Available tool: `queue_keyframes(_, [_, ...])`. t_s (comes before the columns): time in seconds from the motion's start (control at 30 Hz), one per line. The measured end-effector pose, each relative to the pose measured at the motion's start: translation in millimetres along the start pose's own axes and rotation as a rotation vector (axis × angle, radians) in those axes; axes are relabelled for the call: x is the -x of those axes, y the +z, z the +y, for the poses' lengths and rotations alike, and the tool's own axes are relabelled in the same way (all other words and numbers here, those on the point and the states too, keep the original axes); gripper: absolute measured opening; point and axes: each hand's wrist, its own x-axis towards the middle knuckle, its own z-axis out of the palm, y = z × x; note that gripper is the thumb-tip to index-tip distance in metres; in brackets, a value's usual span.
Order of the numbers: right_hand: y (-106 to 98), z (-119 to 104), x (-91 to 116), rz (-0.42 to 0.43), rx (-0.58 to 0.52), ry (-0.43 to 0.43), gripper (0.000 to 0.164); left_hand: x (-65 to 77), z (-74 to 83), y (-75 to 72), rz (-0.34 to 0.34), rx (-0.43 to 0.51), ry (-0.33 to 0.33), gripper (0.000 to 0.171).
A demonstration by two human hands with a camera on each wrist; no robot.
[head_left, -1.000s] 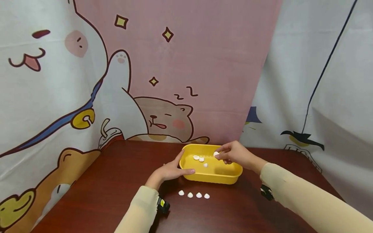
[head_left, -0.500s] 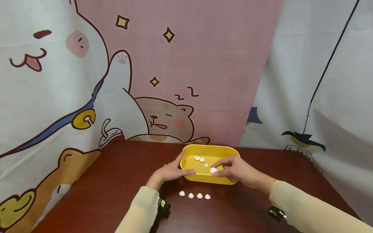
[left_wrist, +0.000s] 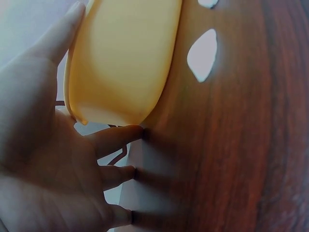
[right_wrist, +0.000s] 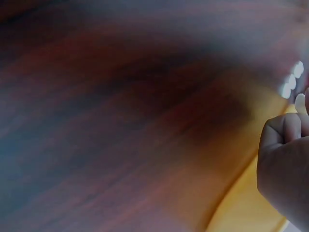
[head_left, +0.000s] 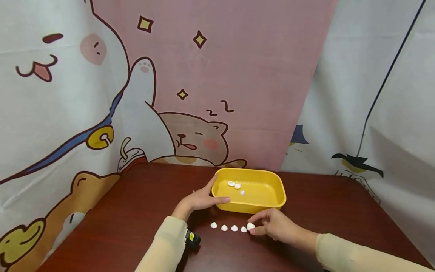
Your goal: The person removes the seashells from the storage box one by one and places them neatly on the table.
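Note:
My left hand (head_left: 197, 199) holds the left end of a yellow plastic tray (head_left: 242, 207), thumb over the front rim and fingers along the side. In the left wrist view its lower fingers (left_wrist: 118, 176) are spread, with their tips at the table. In front of the tray my right hand (head_left: 280, 228) pinches a small white shell (head_left: 250, 226) between thumb and forefinger. That shell is at the right end of a row of similar white shells (head_left: 234, 228), close beside the last one. In the right wrist view, the hand's edge hides most of the held shell.
Inside the tray, two white shells (head_left: 237, 186) lie together towards the back left, and a smaller one (head_left: 242, 192) lies nearer the middle. The dark red wooden table (head_left: 153, 211) surrounds the tray. A cartoon-printed cloth (head_left: 258, 94) hangs behind it.
My right hand has carried the pinched shell from above the tray, over its front rim, down to the right end of the row. The left hand has stayed on the tray.

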Motion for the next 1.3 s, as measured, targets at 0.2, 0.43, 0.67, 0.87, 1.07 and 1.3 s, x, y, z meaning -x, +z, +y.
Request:
queue_keyframes(0.2, [1.6, 7.8, 0.2, 0.014, 0.003, -0.002, 0.03, 1.6, -1.0, 0.4, 0.005, 0.002, -0.008, 0.119])
queue_keyframes(0.43, [2.7, 12.8, -1.0, 0.004, 0.017, -0.035, 0.029, 0.4, 0.0, 1.1, 0.004, 0.002, -0.015, 0.118])
queue_keyframes(0.67, [-0.8, 16.9, 1.0, 0.003, 0.001, -0.009, 0.029, 1.3, 2.1, 0.8, 0.001, 0.001, -0.011, 0.12])
queue_keyframes(0.87, [-1.5, 17.1, 1.2, 0.006, 0.027, 0.0, 0.03, 1.1, -0.2, 0.3, 0.01, -0.015, -0.019, 0.119])
queue_keyframes(1.07, [-0.5, 17.6, 1.2, 0.029, 0.077, -0.005, 0.033, -0.8, -2.9, 1.3, 0.009, -0.006, -0.006, 0.119])
queue_keyframes(1.3, [2.9, 19.1, 3.6, 0.048, 0.09, -0.036, 0.038, -0.3, -3.3, 1.4, 0.009, -0.006, -0.008, 0.12])
